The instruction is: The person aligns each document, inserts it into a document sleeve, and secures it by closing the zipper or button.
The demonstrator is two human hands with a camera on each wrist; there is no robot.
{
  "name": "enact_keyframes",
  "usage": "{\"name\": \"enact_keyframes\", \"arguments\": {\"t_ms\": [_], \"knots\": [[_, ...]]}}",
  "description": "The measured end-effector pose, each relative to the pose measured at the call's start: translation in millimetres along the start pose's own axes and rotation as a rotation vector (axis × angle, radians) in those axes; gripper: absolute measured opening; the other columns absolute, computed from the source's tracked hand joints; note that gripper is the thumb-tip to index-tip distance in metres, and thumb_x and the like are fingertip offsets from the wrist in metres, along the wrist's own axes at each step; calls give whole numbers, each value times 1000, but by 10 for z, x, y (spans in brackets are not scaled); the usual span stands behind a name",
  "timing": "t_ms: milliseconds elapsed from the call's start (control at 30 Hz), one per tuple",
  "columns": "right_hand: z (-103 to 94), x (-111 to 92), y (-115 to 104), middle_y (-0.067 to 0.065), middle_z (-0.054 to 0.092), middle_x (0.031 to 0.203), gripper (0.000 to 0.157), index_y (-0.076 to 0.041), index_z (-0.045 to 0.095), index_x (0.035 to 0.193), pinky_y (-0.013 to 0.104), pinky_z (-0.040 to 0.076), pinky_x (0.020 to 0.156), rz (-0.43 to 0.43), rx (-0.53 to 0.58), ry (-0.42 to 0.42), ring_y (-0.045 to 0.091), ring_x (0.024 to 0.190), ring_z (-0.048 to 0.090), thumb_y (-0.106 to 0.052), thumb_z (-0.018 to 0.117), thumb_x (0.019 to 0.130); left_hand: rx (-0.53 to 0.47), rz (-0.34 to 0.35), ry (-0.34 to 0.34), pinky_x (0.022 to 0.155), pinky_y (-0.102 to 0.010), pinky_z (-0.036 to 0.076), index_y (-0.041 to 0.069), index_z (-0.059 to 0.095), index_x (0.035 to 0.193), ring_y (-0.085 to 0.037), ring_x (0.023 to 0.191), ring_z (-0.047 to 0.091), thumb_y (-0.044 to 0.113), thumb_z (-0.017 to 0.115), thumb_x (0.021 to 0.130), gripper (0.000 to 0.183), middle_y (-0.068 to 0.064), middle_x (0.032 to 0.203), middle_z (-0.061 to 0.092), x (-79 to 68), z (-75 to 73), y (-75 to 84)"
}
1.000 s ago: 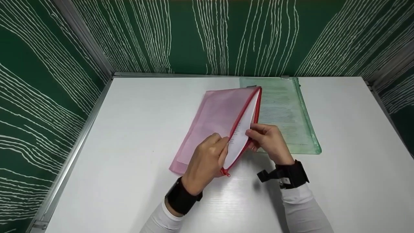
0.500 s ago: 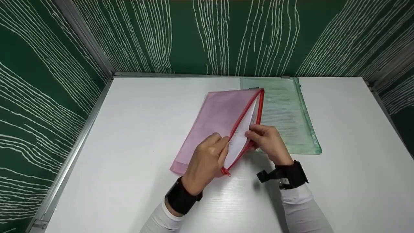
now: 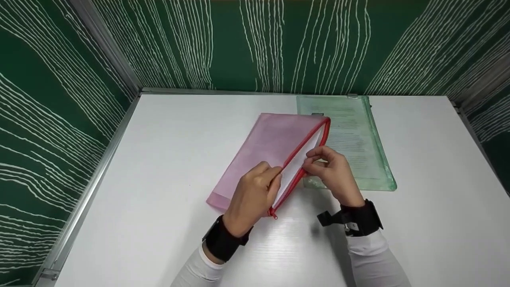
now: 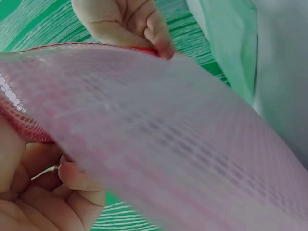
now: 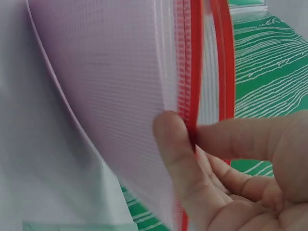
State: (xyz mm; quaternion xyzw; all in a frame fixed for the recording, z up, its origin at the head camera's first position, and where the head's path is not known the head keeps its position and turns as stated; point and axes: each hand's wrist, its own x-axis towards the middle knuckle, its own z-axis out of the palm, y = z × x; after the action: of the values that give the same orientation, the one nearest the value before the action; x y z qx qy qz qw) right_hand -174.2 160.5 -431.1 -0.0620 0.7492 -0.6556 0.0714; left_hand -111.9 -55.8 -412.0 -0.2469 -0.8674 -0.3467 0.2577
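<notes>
A pink mesh zipper pouch [image 3: 263, 139] with red zipper edges is held tilted, its mouth parted toward the right. White paper [image 3: 293, 172] shows inside the gap. With curled fingers my left hand [image 3: 253, 195] grips the pouch's left zipper edge near the lower end; a red zipper pull [image 3: 273, 215] hangs just below it. My right hand [image 3: 332, 171] pinches the opposite edge, and in the right wrist view its thumb and finger press the red zipper band [image 5: 195, 72] between them. The left wrist view shows the pink mesh stretched between both hands.
A green zipper pouch [image 3: 350, 143] with a printed sheet inside lies flat at the back right, partly under the pink one. The white table [image 3: 171, 159] ends at green panels [image 3: 231, 48] with white wavy lines. Black straps [image 3: 360, 217] sit on both wrists.
The pink pouch's far corner has swung down and to the right, and its mouth has narrowed. My right hand's fingers have risen slightly along the edge; the left hand has barely moved.
</notes>
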Motion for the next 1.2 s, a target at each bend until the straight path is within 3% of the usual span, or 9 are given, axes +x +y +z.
{"name": "enact_keyframes", "arguments": {"t_ms": [233,367,533,633,767,967,1200], "knots": [[68,-21,-4,18,62,100,22,10,57,115,40,60,82,-29,156,45,17,85,73,9,64,95,-78,-27,-149,60,-19,44,0,77,102,-12,68,55,6,68,98,11,-4,76,57,-9,-10,-3],[72,-17,1,18,61,101,20,11,58,115,43,60,83,-47,223,94,20,84,74,7,64,96,-157,-11,-265,66,-21,46,1,74,110,-15,73,57,25,73,98,27,-5,83,58,1,-98,-24],[58,-24,-2,17,61,102,20,10,57,115,42,60,83,-51,249,143,21,85,72,7,64,96,-168,-2,-451,71,-21,41,5,67,129,-13,82,50,53,89,70,79,-1,94,54,2,-273,-25],[55,-23,-1,17,61,102,20,10,57,114,40,60,82,-53,248,163,21,84,71,7,64,96,-111,21,-500,74,-23,42,7,64,133,-12,89,48,58,93,58,95,0,98,54,-6,-350,-11],[54,-16,6,18,60,101,19,11,57,113,40,60,81,-56,269,176,22,82,72,8,65,96,-7,81,-460,75,-26,45,7,65,121,-14,91,50,46,95,67,74,-2,98,55,-16,-382,7],[33,-3,6,18,60,100,19,12,57,112,40,60,82,-62,265,175,22,82,72,8,65,96,25,156,-291,67,-26,45,8,64,91,-14,78,50,14,83,77,24,-1,85,54,-21,-367,-2],[13,2,-20,12,63,100,22,12,58,117,35,59,82,-35,173,139,15,81,70,3,65,97,-5,164,-90,60,-25,42,7,67,82,-14,69,49,-3,73,81,12,-2,76,56,8,-378,-32]]}}
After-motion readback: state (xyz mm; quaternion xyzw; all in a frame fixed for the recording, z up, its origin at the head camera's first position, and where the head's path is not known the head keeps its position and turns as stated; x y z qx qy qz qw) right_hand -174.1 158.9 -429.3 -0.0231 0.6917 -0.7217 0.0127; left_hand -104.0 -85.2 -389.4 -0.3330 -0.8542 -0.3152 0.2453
